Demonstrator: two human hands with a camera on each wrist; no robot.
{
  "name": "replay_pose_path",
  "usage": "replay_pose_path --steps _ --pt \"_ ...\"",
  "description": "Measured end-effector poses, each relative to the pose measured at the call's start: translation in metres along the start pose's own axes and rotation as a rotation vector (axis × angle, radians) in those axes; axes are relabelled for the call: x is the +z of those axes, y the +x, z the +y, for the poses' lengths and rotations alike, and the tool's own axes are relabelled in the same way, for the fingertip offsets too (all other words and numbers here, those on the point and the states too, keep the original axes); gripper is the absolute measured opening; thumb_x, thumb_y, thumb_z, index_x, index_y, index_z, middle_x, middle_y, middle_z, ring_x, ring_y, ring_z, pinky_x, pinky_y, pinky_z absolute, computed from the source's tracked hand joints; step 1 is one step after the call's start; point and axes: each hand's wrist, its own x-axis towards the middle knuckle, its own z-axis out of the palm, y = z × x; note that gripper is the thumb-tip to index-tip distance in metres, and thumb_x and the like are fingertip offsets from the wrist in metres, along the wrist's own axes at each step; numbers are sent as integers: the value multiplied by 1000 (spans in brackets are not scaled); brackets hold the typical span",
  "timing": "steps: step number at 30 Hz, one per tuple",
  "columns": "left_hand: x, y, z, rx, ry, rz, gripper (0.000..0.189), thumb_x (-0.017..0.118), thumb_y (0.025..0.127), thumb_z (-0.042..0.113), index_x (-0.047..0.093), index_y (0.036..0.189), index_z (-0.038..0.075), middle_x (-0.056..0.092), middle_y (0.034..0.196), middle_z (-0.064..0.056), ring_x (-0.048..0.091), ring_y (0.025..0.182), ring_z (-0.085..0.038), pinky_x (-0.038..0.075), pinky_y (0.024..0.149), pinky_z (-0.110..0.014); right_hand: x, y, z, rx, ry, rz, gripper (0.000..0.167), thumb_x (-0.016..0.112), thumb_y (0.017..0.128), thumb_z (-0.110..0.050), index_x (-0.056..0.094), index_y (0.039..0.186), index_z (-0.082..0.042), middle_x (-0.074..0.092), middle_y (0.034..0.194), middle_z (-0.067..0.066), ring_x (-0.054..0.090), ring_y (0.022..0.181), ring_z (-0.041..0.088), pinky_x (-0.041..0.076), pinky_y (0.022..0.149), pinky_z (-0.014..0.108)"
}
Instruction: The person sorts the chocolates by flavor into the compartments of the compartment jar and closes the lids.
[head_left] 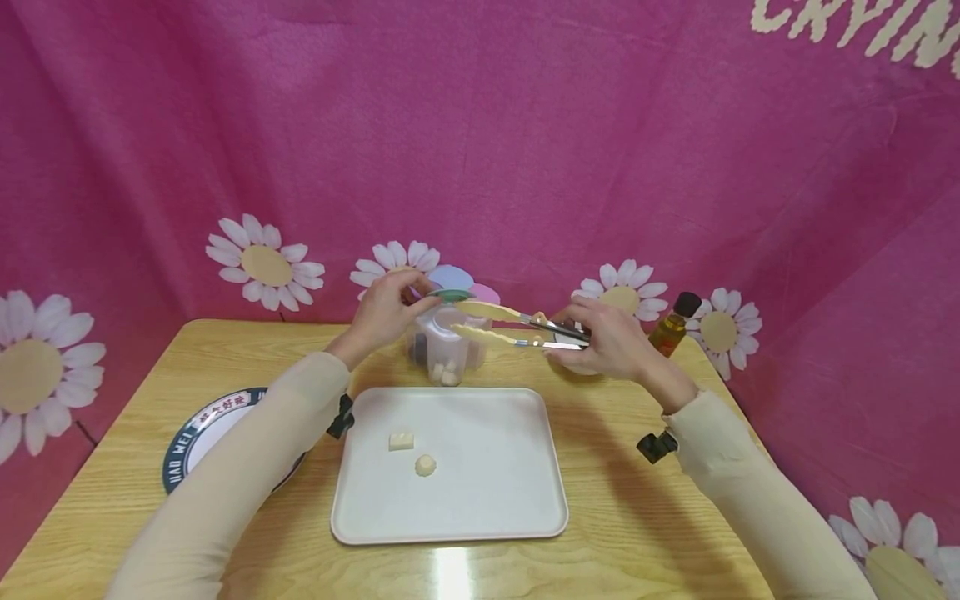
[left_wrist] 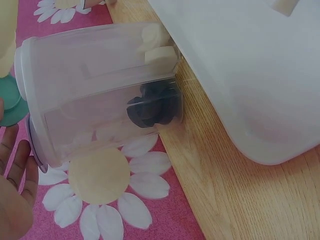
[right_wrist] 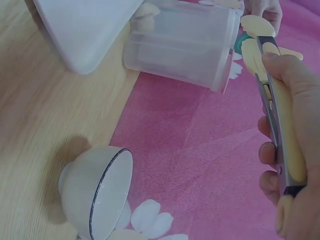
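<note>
My left hand (head_left: 385, 310) pinches the edge of a green lid (head_left: 452, 295), which stands raised over a clear container with compartments (left_wrist: 90, 95). Pale pieces (left_wrist: 161, 56) lie at the bottom of one compartment and dark pieces (left_wrist: 155, 105) in another. In my right hand (head_left: 606, 337) I grip a pair of tongs (head_left: 553, 331) with pale yellow tips, held level. Its tips are apart above the container mouth, close beside the green lid, with nothing visible between them. On a white tray (head_left: 487, 492) lie a pale block (head_left: 401, 441) and a small round pale piece (head_left: 425, 465).
A white bowl with a dark rim (right_wrist: 92, 192) stands right of the container, partly behind my right hand in the head view. An oil bottle (head_left: 672, 327) is farther right. A blue-rimmed plate (head_left: 187, 442) lies left, partly under my left forearm. A pink cloth (head_left: 480, 150) hangs behind the table.
</note>
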Motion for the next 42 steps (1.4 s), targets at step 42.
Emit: replay_pose_path --steps 42 --pt "0 2 -2 1 -10 -5 20 76 99 22 72 112 8 71 113 -11 69 94 -28 57 82 -38 81 -75 -51 -175 54 -230 40 85 83 -54 74 110 -26 60 92 -15 44 70 -7 34 58 13"
